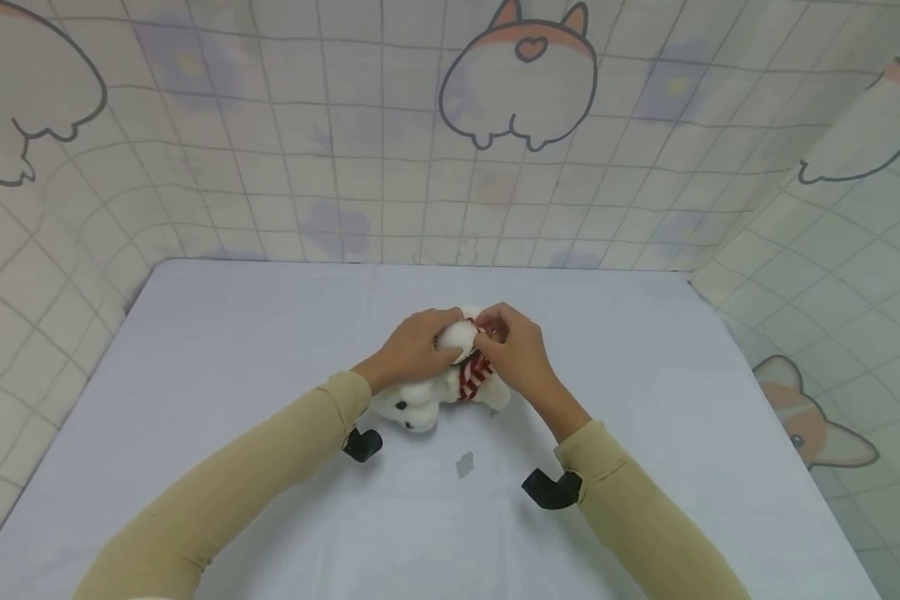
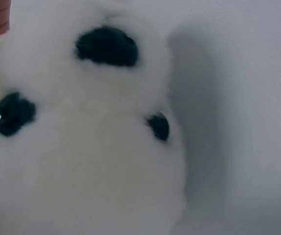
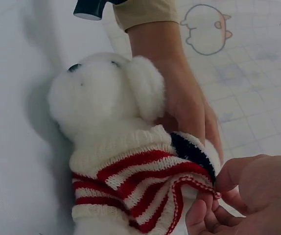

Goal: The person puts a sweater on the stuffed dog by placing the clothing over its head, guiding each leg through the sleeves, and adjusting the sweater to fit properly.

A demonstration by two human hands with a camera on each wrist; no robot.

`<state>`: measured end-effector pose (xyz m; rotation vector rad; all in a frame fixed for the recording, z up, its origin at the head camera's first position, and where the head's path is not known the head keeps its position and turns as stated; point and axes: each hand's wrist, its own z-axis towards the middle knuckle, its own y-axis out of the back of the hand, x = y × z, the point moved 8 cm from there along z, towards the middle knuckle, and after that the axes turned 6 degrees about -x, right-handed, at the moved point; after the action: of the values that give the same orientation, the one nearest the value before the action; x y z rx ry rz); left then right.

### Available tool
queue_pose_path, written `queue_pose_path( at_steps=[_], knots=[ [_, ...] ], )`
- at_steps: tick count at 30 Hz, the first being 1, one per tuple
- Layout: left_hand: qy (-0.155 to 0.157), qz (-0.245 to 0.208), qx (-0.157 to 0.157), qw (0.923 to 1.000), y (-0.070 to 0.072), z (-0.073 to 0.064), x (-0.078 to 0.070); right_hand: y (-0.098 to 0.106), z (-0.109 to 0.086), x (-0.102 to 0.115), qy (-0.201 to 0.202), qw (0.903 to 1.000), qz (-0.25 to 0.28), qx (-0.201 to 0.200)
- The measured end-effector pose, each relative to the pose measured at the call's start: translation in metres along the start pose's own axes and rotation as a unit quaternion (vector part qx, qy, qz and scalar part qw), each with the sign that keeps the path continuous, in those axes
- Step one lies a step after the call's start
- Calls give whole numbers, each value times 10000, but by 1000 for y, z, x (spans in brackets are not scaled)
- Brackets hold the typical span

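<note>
A white plush dog (image 1: 414, 408) with black eyes and nose lies on its side on the table, head toward the left. It wears a red and white striped knitted sweater (image 3: 140, 183) with a navy patch. My left hand (image 1: 420, 346) grips the dog's upper side, thumb and fingers around a white limb (image 1: 457, 337). Between thumb and fingers, my right hand (image 3: 258, 196) pinches the red-trimmed edge of the sweater. The left wrist view is filled by the dog's face (image 2: 91, 117), with a fingertip at the top left corner.
A white cloth covers the table (image 1: 285, 317). On it, a small grey patch (image 1: 464, 465) shows in front of the dog. Curtains (image 1: 390, 183) with a grid and cartoon corgis surround the table's back and sides. Black wrist mounts (image 1: 551, 488) hang below both sleeves.
</note>
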<state>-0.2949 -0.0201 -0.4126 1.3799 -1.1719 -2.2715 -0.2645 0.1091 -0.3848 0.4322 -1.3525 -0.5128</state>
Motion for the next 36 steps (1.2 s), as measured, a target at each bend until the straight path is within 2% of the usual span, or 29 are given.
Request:
queue_pose_path(
  at_steps=[3, 6, 7, 12, 15, 18, 23, 28, 32, 36],
  knots=[
    [114, -847, -492, 9951, 9, -3, 3, -1, 0, -9, -192, 9998, -28, -75],
    [295, -1613, -693, 9840, 14, -6, 7, -5, 0, -25, -522, 9985, -126, -58],
    [328, -1693, -735, 9823, 16, -7, 7, -7, 0, -30, -611, 9980, -147, -40],
    [572, -1505, -560, 9854, 19, -8, 8, -11, 1, -38, -843, 9961, 217, 118],
    [635, -1243, -285, 9898, 20, -6, 7, -14, 1, -43, -1113, 9919, 505, 336],
    [487, -877, -53, 9949, 22, -3, 3, -17, 0, -46, -1229, 9885, 645, 601],
    [1, -480, 182, 9987, 26, 1, -12, -21, 0, -46, -1198, 9859, 807, 849],
    [-171, -331, 508, 9980, 26, 0, -18, -23, -1, -56, -1559, 9804, 934, 764],
    [-173, -315, 672, 9971, 27, -3, -15, -23, -3, -65, -1825, 9787, 734, 581],
    [56, -640, 784, 9948, 29, -7, -6, -21, -5, -68, -1904, 9791, 514, 498]
  ],
)
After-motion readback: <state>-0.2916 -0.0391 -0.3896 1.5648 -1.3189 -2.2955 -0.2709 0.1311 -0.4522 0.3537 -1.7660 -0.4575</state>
